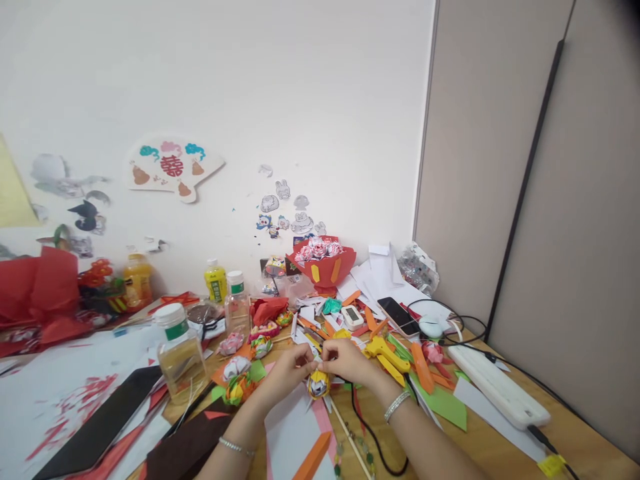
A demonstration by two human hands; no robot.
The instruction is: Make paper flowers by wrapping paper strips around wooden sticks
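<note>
A small yellow and white paper flower hangs just below the fingertips of both hands, above the middle of the table. The thumb and fingers of my left hand are closed in a pinch at its upper edge. Opposite, my right hand pinches the same edge, its fingertips meeting those of the left. The exact spot they grip is partly hidden by the fingers. Close to my right hand lies a yellow glue gun. White and pink paper sheets and a thin wooden stick lie beneath the hands.
Finished paper flowers and a clear jar stand left. Behind are a red-wrapped bouquet, a white timer and a phone. A white power strip with cables lies right. A black cable loops near the front.
</note>
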